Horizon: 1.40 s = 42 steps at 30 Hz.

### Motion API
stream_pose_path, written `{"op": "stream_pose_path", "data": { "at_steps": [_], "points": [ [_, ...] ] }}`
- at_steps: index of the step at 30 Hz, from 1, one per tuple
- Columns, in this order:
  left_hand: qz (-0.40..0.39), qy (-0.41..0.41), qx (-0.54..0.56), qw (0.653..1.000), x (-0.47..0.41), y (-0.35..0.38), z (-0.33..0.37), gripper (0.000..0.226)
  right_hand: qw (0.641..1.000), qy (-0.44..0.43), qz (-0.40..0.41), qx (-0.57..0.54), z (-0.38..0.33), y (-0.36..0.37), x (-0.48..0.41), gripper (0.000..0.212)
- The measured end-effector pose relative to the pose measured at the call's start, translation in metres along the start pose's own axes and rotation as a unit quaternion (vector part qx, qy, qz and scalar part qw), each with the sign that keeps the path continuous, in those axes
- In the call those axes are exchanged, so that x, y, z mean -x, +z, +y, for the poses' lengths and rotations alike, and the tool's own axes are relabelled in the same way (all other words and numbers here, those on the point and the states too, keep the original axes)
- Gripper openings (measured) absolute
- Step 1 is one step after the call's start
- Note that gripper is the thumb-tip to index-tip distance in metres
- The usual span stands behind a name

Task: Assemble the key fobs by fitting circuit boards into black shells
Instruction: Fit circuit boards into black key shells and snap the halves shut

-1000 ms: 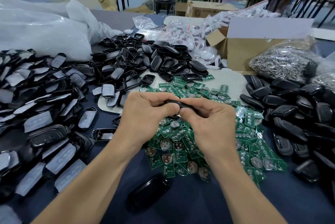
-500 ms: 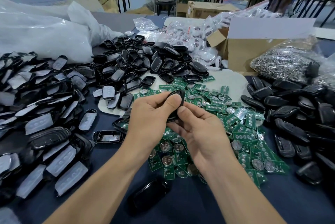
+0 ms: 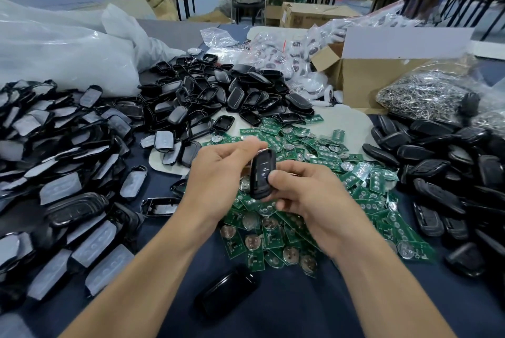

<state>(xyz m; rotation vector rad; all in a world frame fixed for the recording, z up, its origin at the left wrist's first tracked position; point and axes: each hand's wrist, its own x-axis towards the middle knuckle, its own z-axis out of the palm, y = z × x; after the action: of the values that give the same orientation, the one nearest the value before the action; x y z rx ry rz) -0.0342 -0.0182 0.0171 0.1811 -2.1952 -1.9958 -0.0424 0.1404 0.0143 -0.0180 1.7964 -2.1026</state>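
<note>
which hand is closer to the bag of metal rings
Right. The right hand is nearer the ring bag, which lies beyond it to the right; the left hand is farther left, on the other side of the fob both hands hold.

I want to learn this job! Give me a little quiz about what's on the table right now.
1. True or false: both the left hand and the right hand hold the black fob.
2. What lies piled right under the hands? A) green boards B) red buttons C) yellow wires
3. Fill in: the bag of metal rings sits on the person's ___ side.
Key: 1 true; 2 A; 3 right.
</note>
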Motion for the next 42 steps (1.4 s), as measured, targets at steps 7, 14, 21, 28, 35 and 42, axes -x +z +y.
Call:
{"op": "stream_pose_path", "data": {
  "at_steps": [7,14,21,28,35,42],
  "points": [
    [0.057,0.007,-0.036,0.998,-0.008,-0.008,-0.007,0.023,0.907,-0.116,0.007,-0.404,-0.023,-0.058,0.007,0.049],
    [0.144,0.044,-0.238,0.959,-0.012,-0.016,-0.011,0.023,0.991,-0.08,0.103,-0.029,-0.005,-0.023,-0.013,0.018],
    [0.156,0.013,-0.38,0.912,-0.025,-0.03,-0.017,0.036,0.903,-0.125,0.105,0.397,-0.016,0.019,-0.082,0.039],
    [0.14,-0.012,-0.366,0.92,-0.034,-0.039,-0.027,0.045,0.739,-0.156,-0.015,0.656,-0.023,0.075,-0.164,0.056],
    [0.146,0.022,-0.375,0.915,-0.032,-0.035,-0.027,0.034,0.81,-0.214,0.089,0.538,-0.011,0.059,-0.134,0.026],
    [0.053,-0.029,-0.027,0.998,-0.011,-0.009,-0.005,0.034,0.874,-0.274,0.162,0.367,0.004,0.035,-0.026,0.04]
  ]
}}
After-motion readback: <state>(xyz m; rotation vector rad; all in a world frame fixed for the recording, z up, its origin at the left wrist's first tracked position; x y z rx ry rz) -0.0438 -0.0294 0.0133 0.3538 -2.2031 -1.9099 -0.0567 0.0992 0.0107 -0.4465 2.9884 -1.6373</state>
